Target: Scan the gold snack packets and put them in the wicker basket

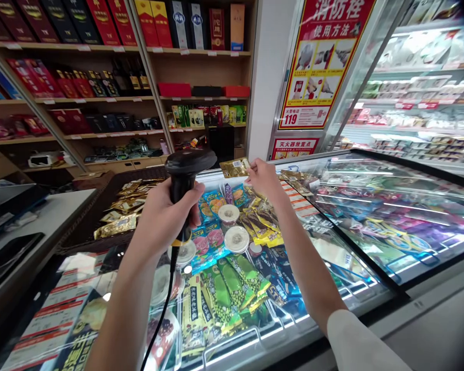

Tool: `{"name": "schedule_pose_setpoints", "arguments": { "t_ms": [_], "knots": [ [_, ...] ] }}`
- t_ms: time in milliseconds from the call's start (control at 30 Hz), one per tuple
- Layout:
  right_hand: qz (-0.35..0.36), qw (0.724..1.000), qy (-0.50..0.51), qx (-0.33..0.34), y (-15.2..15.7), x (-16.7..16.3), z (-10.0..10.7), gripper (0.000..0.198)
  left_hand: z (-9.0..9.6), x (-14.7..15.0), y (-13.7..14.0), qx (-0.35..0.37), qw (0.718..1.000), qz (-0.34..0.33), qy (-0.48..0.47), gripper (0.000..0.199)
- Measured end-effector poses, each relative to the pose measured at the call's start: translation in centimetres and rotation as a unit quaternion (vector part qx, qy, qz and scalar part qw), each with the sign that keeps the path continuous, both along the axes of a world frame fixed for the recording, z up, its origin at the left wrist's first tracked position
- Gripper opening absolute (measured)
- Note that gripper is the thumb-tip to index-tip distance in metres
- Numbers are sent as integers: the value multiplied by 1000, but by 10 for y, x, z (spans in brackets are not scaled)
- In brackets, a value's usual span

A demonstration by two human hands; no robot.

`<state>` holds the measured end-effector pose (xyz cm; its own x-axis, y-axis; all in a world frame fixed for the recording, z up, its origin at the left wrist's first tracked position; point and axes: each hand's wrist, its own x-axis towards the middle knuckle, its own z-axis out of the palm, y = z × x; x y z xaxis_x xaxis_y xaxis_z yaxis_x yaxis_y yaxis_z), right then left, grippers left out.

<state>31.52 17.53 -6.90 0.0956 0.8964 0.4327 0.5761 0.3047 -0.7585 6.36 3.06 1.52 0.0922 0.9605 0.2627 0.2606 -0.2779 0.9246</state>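
Note:
My left hand [170,211] is wrapped round the handle of a black barcode scanner [189,161], its cable hanging down past my forearm. Out over the far side of the freezer, my right hand [263,176] pinches the edge of a gold packet [235,168] that bears a white label. Both hands are above an open chest freezer holding green ice cream packs [232,288], yellow-brown wrapped packs [261,224], blue packs [212,206] and round white-lidded tubs [236,239].
A brown woven basket [81,216] of gold packets stands on the left beside a counter [67,206] with a dark phone-like device [13,260]. Glass [371,206] covers the freezer's right part. Shelves [201,52] of boxes and a red fire hydrant poster [327,62] stand behind.

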Motion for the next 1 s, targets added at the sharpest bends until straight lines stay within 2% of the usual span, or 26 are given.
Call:
{"name": "schedule_pose_setpoints", "arguments": {
  "t_ms": [200, 467, 800, 1000],
  "knots": [
    [63, 987, 146, 7, -4, -18, 2, 24, -4, 5, 4, -34, 999, 2, -3, 29],
    [138, 963, 230, 17, -6, -26, 1, 32, -9, 10, 3, -28, 1000, -11, 1, 28],
    [174, 951, 255, 6, -2, -25, -4, 39, -8, 9, 3, -30, 999, -25, 9, 30],
    [185, 953, 238, -19, -4, -26, -5, 32, -7, 8, -3, -21, 1000, -10, -3, 29]
  ]
}}
